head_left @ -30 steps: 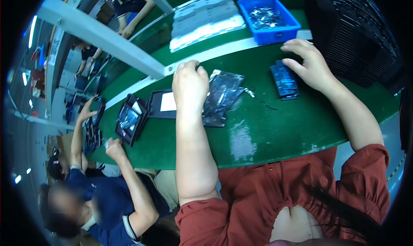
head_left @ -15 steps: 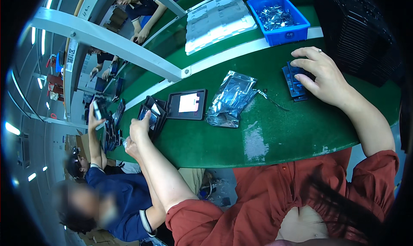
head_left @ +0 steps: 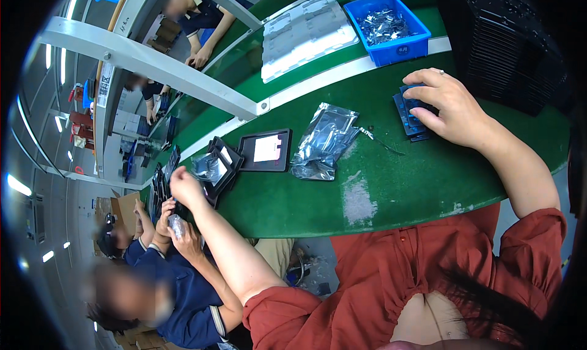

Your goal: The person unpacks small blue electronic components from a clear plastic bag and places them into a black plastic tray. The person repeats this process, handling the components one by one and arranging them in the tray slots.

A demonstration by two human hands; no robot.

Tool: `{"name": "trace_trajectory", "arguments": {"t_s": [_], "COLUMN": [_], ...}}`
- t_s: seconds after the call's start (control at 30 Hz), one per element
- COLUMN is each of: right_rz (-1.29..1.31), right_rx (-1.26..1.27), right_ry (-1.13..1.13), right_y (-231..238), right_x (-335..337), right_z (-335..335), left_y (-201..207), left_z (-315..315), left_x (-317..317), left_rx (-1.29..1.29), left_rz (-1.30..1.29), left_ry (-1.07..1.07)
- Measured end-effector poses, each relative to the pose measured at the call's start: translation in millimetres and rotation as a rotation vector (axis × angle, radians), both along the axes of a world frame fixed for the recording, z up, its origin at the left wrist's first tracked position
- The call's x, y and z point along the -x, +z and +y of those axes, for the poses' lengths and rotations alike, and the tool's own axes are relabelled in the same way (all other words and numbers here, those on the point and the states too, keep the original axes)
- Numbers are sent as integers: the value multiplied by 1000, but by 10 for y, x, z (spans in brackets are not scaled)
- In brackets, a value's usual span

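"Blue boards (head_left: 405,114): where?"
"Under my right hand (head_left: 441,108), its fingers apart; how many, I can't tell."
"Your left hand (head_left: 188,188)?"
"Near black trays (head_left: 229,178); I can't tell its grip. One silver bag (head_left: 324,143) lies between my hands."
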State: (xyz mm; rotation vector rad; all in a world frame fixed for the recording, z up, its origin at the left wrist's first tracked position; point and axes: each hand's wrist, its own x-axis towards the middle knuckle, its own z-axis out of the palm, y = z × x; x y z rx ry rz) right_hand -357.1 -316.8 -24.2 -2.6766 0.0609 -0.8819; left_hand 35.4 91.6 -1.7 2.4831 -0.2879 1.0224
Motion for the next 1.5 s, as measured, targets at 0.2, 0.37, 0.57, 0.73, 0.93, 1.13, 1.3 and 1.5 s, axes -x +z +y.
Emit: {"name": "trace_trajectory", "arguments": {"t_s": [0.2, 0.37, 0.57, 0.73, 0.93, 1.13, 1.3, 1.5], "right_rz": [14, 86, 56, -46, 274, 285, 301, 496], "right_rx": [-237, -812, -1494, -1542, -1386, -1359, -1180, -1020], "right_ry": [103, 325, 443, 335, 212, 244, 273, 429], "right_y": [-5, 127, 176, 221, 43, -36, -69, 51], "right_x": [9, 55, 99, 176, 97, 91, 78, 121], "right_z": [52, 193, 225, 227, 256, 416, 431, 400], "left_y": [578, 688, 365, 246, 145, 68, -174, -88], "left_z": [-903, -1714, -2364, -2443, -2507, -2541, -2541, -2534], "left_x": [777, 1872, 2447, 2388, 2415, 2710, 2521, 2597], "left_rx": [742, 711, 752, 697, -239, -229, 352, 328], "left_rz": [-20, 76, 419, 563, -146, 39, 634, 576], "left_ry": [-758, -1160, -1570, -1558, -1031, -1178, -1265, -1347]}}
